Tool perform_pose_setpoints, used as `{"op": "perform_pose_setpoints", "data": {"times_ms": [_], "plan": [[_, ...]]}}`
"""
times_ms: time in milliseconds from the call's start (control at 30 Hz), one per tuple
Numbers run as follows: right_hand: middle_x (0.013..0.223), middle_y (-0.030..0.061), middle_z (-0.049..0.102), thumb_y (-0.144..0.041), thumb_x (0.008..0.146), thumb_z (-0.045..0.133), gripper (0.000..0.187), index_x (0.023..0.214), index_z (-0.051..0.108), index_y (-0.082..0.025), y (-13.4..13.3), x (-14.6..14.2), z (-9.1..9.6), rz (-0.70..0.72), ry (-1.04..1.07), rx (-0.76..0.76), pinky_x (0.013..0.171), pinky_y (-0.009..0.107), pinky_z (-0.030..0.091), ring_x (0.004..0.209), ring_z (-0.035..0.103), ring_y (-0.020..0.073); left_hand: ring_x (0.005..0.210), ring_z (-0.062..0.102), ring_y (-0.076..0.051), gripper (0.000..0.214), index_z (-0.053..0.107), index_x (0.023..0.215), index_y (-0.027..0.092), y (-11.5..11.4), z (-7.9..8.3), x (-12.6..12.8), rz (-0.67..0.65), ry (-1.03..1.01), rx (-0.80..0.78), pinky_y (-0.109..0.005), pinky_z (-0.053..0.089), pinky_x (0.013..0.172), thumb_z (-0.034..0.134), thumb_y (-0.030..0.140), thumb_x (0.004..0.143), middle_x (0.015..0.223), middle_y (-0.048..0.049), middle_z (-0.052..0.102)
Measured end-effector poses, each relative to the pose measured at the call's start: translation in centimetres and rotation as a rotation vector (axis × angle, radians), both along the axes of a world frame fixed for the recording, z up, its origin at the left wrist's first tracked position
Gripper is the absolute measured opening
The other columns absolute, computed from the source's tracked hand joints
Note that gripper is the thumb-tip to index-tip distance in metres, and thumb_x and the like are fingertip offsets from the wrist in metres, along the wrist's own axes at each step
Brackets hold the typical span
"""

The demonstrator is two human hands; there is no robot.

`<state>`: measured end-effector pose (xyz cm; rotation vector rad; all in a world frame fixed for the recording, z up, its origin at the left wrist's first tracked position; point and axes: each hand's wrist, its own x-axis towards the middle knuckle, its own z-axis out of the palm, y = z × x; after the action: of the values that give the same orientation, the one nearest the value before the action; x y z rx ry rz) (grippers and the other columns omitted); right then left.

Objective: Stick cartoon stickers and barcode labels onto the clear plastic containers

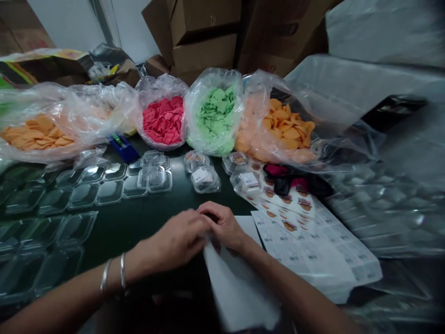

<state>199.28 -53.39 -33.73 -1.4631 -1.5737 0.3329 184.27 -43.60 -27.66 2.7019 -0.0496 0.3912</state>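
At the near side of the desk, a white sheet slants down toward the body, its top end at the left hand and right hand. Both hands meet there, fingers curled and bunched, perhaps to steady the paper; blur and overlap hide the fingertips, so I cannot tell whether either grip is pinching it. Two bangles circle the left wrist, clear of the fingers. Beside the right forearm, label sheets lie flat and overlapping, likely to keep them within reach. Leftward, clear tubs stand in rows, apparently so each can be lifted singly. Ahead of the hands, labelled packs sit in small clusters, seemingly kept apart from the bare tubs. Farther back, bags hold red chips, green chips and orange chips, some mouths facing the person, perhaps for easy access. Behind them, cartons are stacked, presumably to save space.
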Motion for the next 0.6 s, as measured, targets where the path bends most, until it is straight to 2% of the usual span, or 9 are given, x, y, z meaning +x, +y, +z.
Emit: {"op": "perform_pose_setpoints", "data": {"times_ms": [100, 200, 333, 467, 533, 600], "plan": [[0.083, 0.0043, 0.066, -0.013, 0.087, 0.048, 0.014, 0.083, 0.062, -0.016, -0.1, 0.5, 0.6, -0.027, 0.067, -0.027, 0.069, 0.023, 0.051, 0.074, 0.062, 0.0126, 0.107, 0.053, -0.023, 0.011, 0.06, 0.094, 0.017, -2.1, -2.9, -3.4, -0.055, 0.088, 0.07, -0.039, 0.043, 0.093, 0.049, 0.019, 0.091, 0.105, -0.0075, 0.064], [0.088, 0.0067, 0.067, -0.015, 0.086, 0.049, 0.014, 0.086, 0.063, -0.016, -1.0, 1.5, 1.6, -0.104, 0.039, -0.035, 0.075, 0.027, 0.051, 0.081, 0.063, 0.0154, 0.111, 0.051, -0.024, 0.015, 0.06, 0.098, 0.018, -2.0, -4.3, -5.1, -0.018, 0.121, 0.083, -0.041, 0.039, 0.095, 0.046, 0.016, 0.092, 0.112, -0.0065, 0.063], [0.098, 0.0106, 0.067, -0.022, 0.087, 0.051, 0.015, 0.094, 0.063, -0.015, -5.1, 2.5, 3.2, -0.319, -0.203, -0.073, 0.085, 0.034, 0.049, 0.093, 0.063, 0.0205, 0.108, 0.052, -0.023, 0.015, 0.061, 0.093, 0.018, -0.7, -3.5, -6.9, -0.006, 0.175, 0.084, -0.041, 0.038, 0.094, 0.047, 0.014, 0.091, 0.108, -0.0051, 0.065], [0.099, 0.0091, 0.068, -0.028, 0.09, 0.051, 0.018, 0.102, 0.06, -0.018, -10.0, 0.7, 3.3, -0.384, -0.398, -0.12, 0.079, 0.032, 0.053, 0.091, 0.066, 0.0207, 0.101, 0.054, -0.021, 0.014, 0.061, 0.087, 0.018, -0.1, -2.7, -9.2, 0.105, 0.172, 0.072, -0.039, 0.038, 0.093, 0.048, 0.013, 0.089, 0.102, -0.004, 0.066], [0.098, 0.0089, 0.068, -0.029, 0.09, 0.051, 0.02, 0.106, 0.058, -0.018, -10.6, -0.6, 3.0, -0.367, -0.438, -0.076, 0.077, 0.03, 0.054, 0.088, 0.066, 0.0194, 0.097, 0.055, -0.021, 0.011, 0.06, 0.083, 0.018, -0.2, -2.5, -9.8, 0.135, 0.216, 0.071, -0.038, 0.039, 0.091, 0.051, 0.014, 0.088, 0.099, -0.0036, 0.066], [0.099, 0.0096, 0.067, -0.027, 0.09, 0.052, 0.021, 0.108, 0.057, -0.018, -9.4, -1.9, 3.2, -0.32, -0.449, -0.034, 0.076, 0.029, 0.055, 0.088, 0.066, 0.0193, 0.092, 0.056, -0.019, 0.009, 0.059, 0.08, 0.018, -0.2, -2.0, -9.7, 0.128, 0.285, 0.081, -0.037, 0.04, 0.09, 0.054, 0.016, 0.087, 0.094, -0.0031, 0.065]]}}
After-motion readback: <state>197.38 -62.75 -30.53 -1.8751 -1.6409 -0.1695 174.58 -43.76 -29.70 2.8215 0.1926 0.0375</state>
